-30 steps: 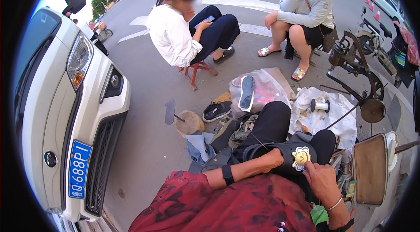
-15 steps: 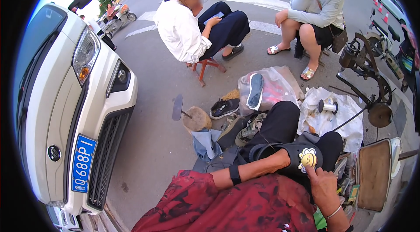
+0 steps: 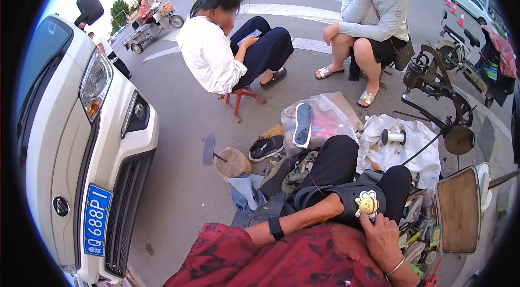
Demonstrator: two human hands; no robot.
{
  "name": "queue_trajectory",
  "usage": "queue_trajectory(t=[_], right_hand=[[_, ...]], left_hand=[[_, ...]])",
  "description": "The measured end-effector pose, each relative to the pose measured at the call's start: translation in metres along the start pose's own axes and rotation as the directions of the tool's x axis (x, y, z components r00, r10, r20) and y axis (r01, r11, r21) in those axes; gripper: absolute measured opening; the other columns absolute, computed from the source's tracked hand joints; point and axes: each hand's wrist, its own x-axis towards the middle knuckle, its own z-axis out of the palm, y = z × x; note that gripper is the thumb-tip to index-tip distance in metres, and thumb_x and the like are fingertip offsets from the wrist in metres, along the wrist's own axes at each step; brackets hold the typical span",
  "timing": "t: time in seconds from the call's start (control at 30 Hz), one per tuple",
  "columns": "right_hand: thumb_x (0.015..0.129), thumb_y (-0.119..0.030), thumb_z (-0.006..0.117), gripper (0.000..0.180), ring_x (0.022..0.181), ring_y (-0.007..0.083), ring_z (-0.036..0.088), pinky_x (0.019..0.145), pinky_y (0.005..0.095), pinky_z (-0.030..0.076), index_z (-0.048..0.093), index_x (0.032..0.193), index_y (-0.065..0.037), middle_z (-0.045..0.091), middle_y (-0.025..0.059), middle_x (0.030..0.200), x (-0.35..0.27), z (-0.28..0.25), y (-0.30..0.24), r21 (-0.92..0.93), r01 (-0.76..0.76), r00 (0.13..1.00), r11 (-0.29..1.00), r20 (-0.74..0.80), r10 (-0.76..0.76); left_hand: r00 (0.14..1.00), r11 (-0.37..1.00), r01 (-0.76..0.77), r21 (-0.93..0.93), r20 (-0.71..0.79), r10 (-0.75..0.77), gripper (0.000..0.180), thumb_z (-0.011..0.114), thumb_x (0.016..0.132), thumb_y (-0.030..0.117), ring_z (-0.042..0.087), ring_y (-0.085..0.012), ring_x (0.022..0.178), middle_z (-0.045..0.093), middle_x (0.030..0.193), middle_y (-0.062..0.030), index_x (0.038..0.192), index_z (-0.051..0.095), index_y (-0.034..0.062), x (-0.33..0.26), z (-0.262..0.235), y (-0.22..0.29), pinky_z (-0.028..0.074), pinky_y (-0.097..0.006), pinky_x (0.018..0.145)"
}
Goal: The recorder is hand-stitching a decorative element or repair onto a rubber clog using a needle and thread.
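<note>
A black clog (image 3: pixel 377 188) lies across my lap on dark trousers, with a yellow and white bee charm (image 3: pixel 367 201) on its upper. My left hand (image 3: pixel 330 207) reaches into the clog's opening, and its fingers are hidden inside. At the lower edge of the charm, my right hand (image 3: pixel 381 235) has its thumb and forefinger closed on it, the other fingers bent. A thin dark needle-like rod or thread (image 3: pixel 315 183) stands up near the clog's heel strap.
Camouflage shoes (image 3: pixel 300 171), a black shoe (image 3: pixel 266 148) and a wooden block with a metal plate (image 3: pixel 233 161) lie ahead. At right stand a hand-cranked sewing machine (image 3: pixel 433 81) and loose tools (image 3: pixel 417 233). Two people sit opposite; a white vehicle (image 3: pixel 108 141) is at left.
The whole view has shifted, moving the scene leftward. My right forefinger stays at the charm, with the thumb now nearer it. My left hand remains inside the clog.
</note>
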Motion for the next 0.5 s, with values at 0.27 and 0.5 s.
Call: queue_trajectory(t=[0.27,0.5], right_hand=[[0.087,-0.016,0.057,0.015,0.069,0.0226,0.055,0.061,0.0367,0.043,0.061,0.101,-0.016,0.053,0.0073,0.080,0.016,0.014,-0.014,0.015,-0.062,0.996,0.998,-0.064,0.063],[0.090,-0.016,0.056,0.007,0.070,0.0241,0.062,0.062,0.0379,0.048,0.059,0.096,-0.014,0.057,0.0076,0.079,0.018,0.022,-0.015,0.168,-0.143,0.985,0.975,-0.073,0.157]], left_hand=[[0.987,0.988,-0.157,-0.013,0.034,0.157,0.041,0.069,0.086,0.010,0.061,-0.0164,0.108,0.065,0.126,-0.0068,0.127,0.061,0.0049,0.016,-0.003,-0.027,0.050,-0.032,0.094],[0.994,0.994,-0.107,0.003,-0.007,0.107,0.041,0.066,0.089,0.010,0.060,-0.0172,0.110,0.065,0.126,-0.0064,0.129,0.060,0.0055,0.010,-0.004,-0.026,0.050,-0.033,0.094]])
